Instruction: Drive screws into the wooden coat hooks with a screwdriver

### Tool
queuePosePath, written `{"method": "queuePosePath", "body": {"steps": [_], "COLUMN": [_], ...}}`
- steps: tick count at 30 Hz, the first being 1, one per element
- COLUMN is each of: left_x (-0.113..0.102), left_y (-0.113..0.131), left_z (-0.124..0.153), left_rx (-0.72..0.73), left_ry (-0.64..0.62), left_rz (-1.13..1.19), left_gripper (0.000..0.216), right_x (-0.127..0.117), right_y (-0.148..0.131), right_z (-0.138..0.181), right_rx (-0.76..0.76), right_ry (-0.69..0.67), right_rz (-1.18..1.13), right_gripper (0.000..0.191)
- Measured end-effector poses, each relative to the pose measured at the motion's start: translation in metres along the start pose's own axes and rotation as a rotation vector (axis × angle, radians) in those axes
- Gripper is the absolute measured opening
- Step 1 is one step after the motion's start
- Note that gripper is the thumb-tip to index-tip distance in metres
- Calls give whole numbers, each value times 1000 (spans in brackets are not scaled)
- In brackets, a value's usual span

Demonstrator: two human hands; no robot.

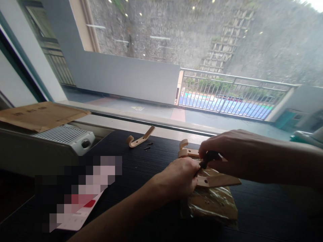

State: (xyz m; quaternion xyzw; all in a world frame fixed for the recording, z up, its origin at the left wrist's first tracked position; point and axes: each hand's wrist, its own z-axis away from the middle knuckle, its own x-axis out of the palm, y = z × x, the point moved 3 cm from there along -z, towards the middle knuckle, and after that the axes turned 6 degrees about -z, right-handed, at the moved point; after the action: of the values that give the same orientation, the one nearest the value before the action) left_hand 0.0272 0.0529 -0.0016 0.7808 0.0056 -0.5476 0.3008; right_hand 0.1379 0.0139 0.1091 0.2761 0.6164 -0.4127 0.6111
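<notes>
My right hand [227,153] is closed around a black-handled screwdriver [210,158], its tip end running down toward the fingers of my left hand [180,176]. My left hand is closed on a pale wooden hook [222,180]; the hook's curled end is hidden behind my fingers. Beneath it lies a brown packet in clear plastic [214,206]. Just beyond my left hand is another wooden hook [186,152], partly covered by my right hand. A third wooden hook [141,138] rests farther back, beside two small dark screws [148,146].
A black wood-grain table [121,178] carries all this. At the left, a white and red sheet [78,215] lies partly blurred out. A brown envelope [42,116] sits on a white slotted appliance [65,137]. The window sill [161,129] runs behind the table.
</notes>
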Motion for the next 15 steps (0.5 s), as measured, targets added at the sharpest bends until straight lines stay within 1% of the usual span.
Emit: {"method": "queuePosePath", "body": {"steps": [4,7,9,11,15], "left_x": [2,5,5,5,5], "left_y": [-2,-4,-4,-4,-3], "left_z": [1,2,2,1,0], "left_rx": [-23,-36,-39,-31,-25], "left_ry": [8,-9,-3,9,13], "left_rz": [6,17,14,12,6], "left_gripper": [16,16,16,17,21], "right_x": [7,12,12,10,5], "right_y": [6,15,19,18,5], "right_z": [-6,-8,-6,-4,-2], "right_rx": [75,172,204,192,71], "right_ry": [-48,-38,-26,-13,13], "right_rz": [30,6,18,64,46], "right_gripper": [18,22,22,20,13]}}
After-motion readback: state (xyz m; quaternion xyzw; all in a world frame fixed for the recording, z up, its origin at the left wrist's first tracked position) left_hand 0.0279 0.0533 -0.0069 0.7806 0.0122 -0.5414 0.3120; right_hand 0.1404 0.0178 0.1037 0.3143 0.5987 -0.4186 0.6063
